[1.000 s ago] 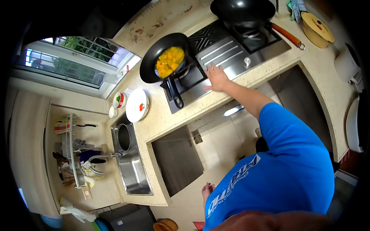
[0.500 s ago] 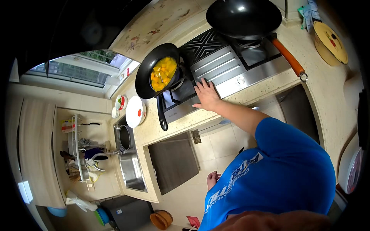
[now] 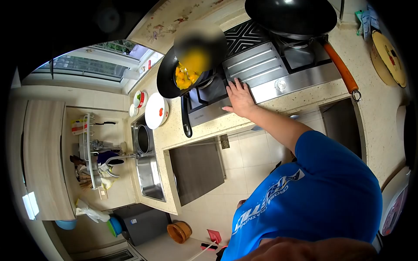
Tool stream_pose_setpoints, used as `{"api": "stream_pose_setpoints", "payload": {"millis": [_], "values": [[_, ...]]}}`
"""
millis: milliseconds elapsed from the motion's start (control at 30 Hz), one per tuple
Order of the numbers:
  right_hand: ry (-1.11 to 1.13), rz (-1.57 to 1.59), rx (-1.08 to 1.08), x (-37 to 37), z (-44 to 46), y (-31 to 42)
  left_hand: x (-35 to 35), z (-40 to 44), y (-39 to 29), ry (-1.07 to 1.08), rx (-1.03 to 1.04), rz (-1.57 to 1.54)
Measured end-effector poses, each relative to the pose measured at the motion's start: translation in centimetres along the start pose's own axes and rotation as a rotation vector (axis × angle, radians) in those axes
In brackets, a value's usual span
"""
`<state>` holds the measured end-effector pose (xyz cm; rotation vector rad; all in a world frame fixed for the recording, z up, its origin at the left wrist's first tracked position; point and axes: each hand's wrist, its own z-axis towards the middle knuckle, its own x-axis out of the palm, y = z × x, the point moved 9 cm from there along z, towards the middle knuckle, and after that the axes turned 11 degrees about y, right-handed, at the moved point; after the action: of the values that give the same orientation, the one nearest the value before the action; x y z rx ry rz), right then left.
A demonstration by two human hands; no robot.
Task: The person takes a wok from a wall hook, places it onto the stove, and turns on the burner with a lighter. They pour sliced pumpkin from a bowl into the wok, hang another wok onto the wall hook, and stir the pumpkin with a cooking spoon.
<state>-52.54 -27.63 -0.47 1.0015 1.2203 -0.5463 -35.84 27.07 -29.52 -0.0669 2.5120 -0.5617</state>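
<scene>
Ideally, the right hand (image 3: 241, 102), fingers apart at the near edge of the silver steel stove (image 3: 309, 81), should sit clear of the round black frying pan (image 3: 167, 73) to the left, while the mostly hidden left hand (image 3: 241, 203) shows too little of its fingers to tell.

From where I stand, a round blur covers part of the frying pan (image 3: 166, 77) and some yellow food (image 3: 182, 81), perhaps chunks. The left hand (image 3: 241, 203) is almost wholly hidden by the blue shirt (image 3: 315, 202). The top edge cuts the black wok (image 3: 292, 17); the stove's (image 3: 257, 65) lettering (image 3: 199, 117) is too small for reading.
</scene>
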Motion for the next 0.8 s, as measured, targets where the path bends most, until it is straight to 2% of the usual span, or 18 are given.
{"api": "stream_pose_setpoints", "payload": {"millis": [167,267,533,633,800], "values": [[0.002,-0.007,-0.002,-0.3,-0.2,0.1,-1.5,-0.2,0.1,-0.011,-0.013,0.009],[-0.021,-0.021,0.015,-0.3,-0.2,0.3,-1.5,-0.7,-1.1,0.020,0.055,-0.042],[-0.077,-0.038,0.030,-0.6,-0.3,0.4,-1.6,-1.1,4.1,-0.016,0.025,0.073],[-0.026,-0.043,0.034,-0.4,-0.2,0.5,-2.2,-1.4,5.9,-0.035,-0.005,0.108],[-0.047,-0.051,0.042,-0.7,-0.5,0.6,-2.3,-1.6,6.2,-0.028,0.002,0.124]]}}
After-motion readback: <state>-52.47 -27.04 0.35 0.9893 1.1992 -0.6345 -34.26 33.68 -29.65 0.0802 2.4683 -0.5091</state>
